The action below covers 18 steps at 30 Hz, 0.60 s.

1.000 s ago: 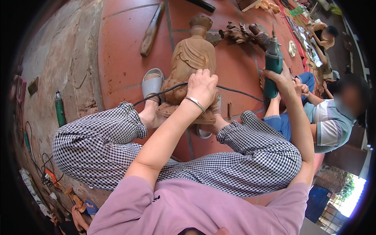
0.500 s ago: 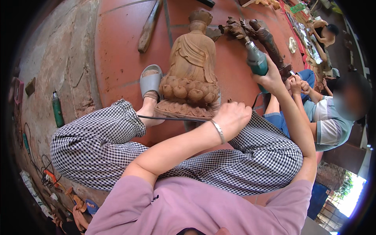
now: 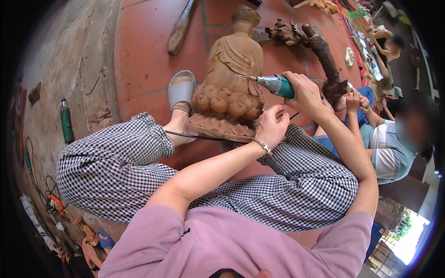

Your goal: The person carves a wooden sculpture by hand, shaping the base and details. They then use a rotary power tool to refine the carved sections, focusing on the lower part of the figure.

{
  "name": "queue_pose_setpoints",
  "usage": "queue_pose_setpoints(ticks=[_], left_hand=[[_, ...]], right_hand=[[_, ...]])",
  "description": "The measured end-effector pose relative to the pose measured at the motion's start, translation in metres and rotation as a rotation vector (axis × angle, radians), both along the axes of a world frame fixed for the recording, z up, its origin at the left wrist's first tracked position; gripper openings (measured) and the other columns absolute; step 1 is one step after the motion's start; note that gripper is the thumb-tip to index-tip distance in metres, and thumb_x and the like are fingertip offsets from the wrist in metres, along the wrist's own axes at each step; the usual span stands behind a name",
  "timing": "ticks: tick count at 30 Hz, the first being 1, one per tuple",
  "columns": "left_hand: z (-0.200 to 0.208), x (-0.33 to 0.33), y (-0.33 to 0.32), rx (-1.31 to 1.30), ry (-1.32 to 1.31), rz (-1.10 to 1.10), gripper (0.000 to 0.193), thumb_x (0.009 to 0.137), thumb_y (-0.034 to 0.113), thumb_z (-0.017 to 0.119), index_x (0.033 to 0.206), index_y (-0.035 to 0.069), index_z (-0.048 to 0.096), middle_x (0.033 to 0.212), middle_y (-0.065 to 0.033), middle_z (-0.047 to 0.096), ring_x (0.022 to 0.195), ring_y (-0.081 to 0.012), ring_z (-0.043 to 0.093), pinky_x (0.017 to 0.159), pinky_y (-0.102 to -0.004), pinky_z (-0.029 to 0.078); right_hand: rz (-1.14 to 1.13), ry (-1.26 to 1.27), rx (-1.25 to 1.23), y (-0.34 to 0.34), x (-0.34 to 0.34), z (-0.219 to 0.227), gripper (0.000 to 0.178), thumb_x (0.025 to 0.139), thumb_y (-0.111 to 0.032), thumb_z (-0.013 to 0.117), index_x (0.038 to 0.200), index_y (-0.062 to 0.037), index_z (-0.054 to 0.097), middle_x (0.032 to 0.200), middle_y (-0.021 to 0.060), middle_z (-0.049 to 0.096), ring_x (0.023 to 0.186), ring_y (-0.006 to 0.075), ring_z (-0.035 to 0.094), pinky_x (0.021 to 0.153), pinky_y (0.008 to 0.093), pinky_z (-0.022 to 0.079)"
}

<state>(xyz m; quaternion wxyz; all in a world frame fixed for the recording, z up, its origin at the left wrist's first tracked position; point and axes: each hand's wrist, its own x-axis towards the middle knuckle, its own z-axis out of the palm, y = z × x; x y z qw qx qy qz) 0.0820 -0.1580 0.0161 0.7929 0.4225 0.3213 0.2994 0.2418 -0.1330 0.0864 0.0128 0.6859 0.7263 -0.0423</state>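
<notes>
A carved wooden seated figure (image 3: 234, 60) stands on a lotus-shaped base between my feet, its robe folds showing. My right hand (image 3: 303, 95) is wrapped round a green handheld rotary grinder (image 3: 280, 86). The thin bit of the tool points left and overlaps the figure's lower robe; whether it touches the wood I cannot tell. Just beside the base's right side is my left hand (image 3: 273, 124), fingers curled in and closed. A black cord (image 3: 199, 137) runs across the front of the base and passes behind that hand, so what the fingers hold is hidden.
A wooden mallet-like handle (image 3: 181, 32) lies beyond my left foot. Dark gnarled wood (image 3: 324, 55) lies to the right. Another green rotary tool (image 3: 66, 123) rests on the concrete at left. A co-worker (image 3: 389, 139) sits close on my right, hands busy.
My right hand has swung left and lower, turning the grinder from pointing up to pointing left at the figure. My left hand has tilted upward, fingers still curled. The view has shifted slightly.
</notes>
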Motion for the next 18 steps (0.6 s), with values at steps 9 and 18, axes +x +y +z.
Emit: queue_pose_setpoints(ticks=[9, 18], left_hand=[[0.01, 0.009, 0.015, -0.486, -0.504, 0.043, 0.029, 0.105, 0.012, 0.048, 0.132, 0.001, 0.052, 0.129, -0.0054, 0.058, 0.119, -0.0124, 0.055, 0.107, -0.0331, 0.044], [0.028, 0.0, 0.025, -0.583, -0.543, 0.092, 0.024, 0.104, 0.012, 0.049, 0.126, 0.003, 0.055, 0.124, -0.0036, 0.059, 0.115, -0.0107, 0.055, 0.103, -0.0313, 0.044]], right_hand=[[0.119, -0.185, 0.049, 0.016, -0.02, 0.013, 0.057, 0.062, -0.012, 0.081, 0.114, -0.0117, 0.059, 0.093, 0.0083, 0.066, 0.092, 0.0302, 0.065, 0.077, 0.0416, 0.053], [0.125, -0.265, 0.061, 0.024, -0.03, 0.017, 0.051, 0.065, -0.01, 0.077, 0.113, -0.0114, 0.059, 0.091, 0.0081, 0.065, 0.09, 0.0291, 0.066, 0.075, 0.0404, 0.052]])
